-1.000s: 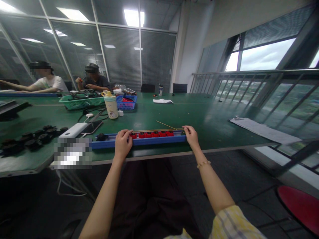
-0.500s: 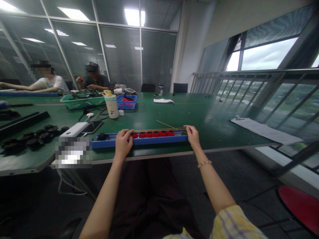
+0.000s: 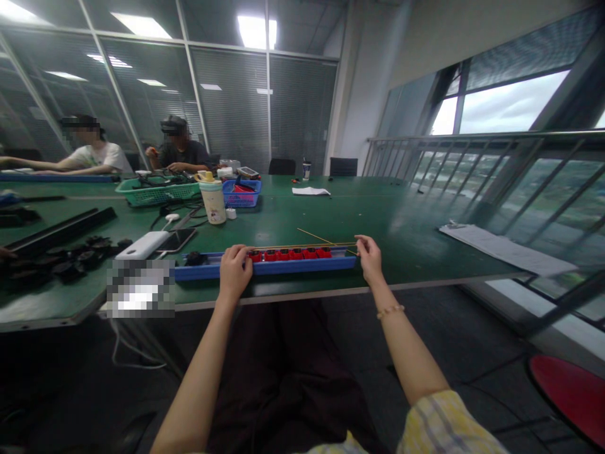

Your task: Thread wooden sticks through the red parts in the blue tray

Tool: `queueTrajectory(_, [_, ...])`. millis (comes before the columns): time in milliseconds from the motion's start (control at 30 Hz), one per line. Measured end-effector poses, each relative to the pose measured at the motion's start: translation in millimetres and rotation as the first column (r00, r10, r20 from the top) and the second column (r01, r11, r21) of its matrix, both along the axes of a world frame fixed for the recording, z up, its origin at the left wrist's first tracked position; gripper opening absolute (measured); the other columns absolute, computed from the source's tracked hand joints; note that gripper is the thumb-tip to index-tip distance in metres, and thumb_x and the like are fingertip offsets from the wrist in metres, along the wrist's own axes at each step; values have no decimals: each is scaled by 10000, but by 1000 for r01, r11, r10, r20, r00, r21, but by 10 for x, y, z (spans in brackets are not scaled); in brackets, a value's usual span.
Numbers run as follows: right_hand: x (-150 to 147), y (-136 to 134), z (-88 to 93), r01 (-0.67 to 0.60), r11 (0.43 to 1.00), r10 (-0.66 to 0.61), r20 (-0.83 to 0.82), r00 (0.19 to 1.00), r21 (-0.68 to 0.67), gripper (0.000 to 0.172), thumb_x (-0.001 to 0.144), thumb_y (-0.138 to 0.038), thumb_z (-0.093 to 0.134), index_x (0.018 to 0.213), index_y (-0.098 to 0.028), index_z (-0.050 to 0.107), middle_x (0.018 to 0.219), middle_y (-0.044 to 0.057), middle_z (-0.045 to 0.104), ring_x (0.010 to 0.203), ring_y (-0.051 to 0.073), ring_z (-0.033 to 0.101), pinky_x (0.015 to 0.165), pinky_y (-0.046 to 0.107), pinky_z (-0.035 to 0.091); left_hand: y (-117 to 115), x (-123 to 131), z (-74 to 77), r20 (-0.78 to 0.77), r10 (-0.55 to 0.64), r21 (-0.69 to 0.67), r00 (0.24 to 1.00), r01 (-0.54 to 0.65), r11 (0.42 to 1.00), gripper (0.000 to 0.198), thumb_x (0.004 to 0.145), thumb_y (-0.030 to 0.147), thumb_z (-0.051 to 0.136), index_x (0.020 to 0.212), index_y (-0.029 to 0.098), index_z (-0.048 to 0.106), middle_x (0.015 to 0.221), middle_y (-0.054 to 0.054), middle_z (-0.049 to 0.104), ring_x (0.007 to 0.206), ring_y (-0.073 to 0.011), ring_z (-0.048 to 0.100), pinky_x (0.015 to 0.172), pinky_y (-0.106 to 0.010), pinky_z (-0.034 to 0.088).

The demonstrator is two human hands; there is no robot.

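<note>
Near the front edge of the counter [image 3: 401, 233], the left hand [image 3: 235, 274] curls over a blue tray [image 3: 293, 267] of red blocks [image 3: 289, 254] while the right hand [image 3: 368, 258] pinches a thin rod [image 3: 312, 245]; a slackened pinch could let it spring free.

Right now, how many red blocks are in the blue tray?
6 red blocks sit in one row in the blue tray, between the left hand and the right hand. Another could be hidden behind the left hand.
</note>
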State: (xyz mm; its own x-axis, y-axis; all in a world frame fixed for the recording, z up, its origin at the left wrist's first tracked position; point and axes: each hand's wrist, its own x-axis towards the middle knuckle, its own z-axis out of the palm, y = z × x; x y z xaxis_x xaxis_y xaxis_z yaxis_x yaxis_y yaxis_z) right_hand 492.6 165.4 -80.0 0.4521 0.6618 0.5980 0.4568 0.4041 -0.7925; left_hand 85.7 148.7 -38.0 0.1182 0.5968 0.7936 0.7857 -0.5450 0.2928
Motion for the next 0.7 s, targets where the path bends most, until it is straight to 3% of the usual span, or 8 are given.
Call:
queueTrajectory(100, [17, 26, -18, -65, 998, 68, -144, 987, 23, 407, 814, -488, 539, 1074, -191, 639, 860, 19, 608, 678, 127, 506, 581, 241, 415, 6, -6, -13, 4, -3, 5, 1000, 3, 1000, 283, 874, 169, 444, 1050, 216, 660, 1042, -70, 631, 1007, -241, 566, 926, -402, 460])
queueTrajectory(300, [63, 57, -55, -25, 998, 42, -297, 954, 62, 389, 750, -458, 618, 1021, -181, 645, 820, 4, 601, 591, 95, 461, 525, 229, 380, 12, -9, -22, 8, -11, 7, 1000, 11, 1000, 280, 884, 168, 443, 1056, 217, 658, 1046, -69, 630, 1007, -240, 566, 922, -400, 457])
queueTrajectory(533, [52, 77, -68, -95, 994, 104, -312, 944, 45, 375, 761, -483, 640, 977, -177, 667, 654, -43, 530, 551, 94, 454, 506, 224, 358, -1, -5, -7, 9, -10, 4, 1000, 10, 1000, 274, 888, 173, 445, 1053, 213, 659, 1042, -71, 628, 1002, -240, 563, 925, -399, 455])
queueTrajectory(700, [12, 60, -46, -181, 982, 185, -358, 915, 45, 393, 741, -490, 685, 971, -172, 668, 687, -11, 617, 569, 94, 500, 514, 218, 363, 2, -7, -16, 7, -14, 17, 1000, 13, 1000, 274, 892, 174, 444, 1056, 213, 660, 1039, -69, 629, 992, -236, 563, 916, -391, 457])
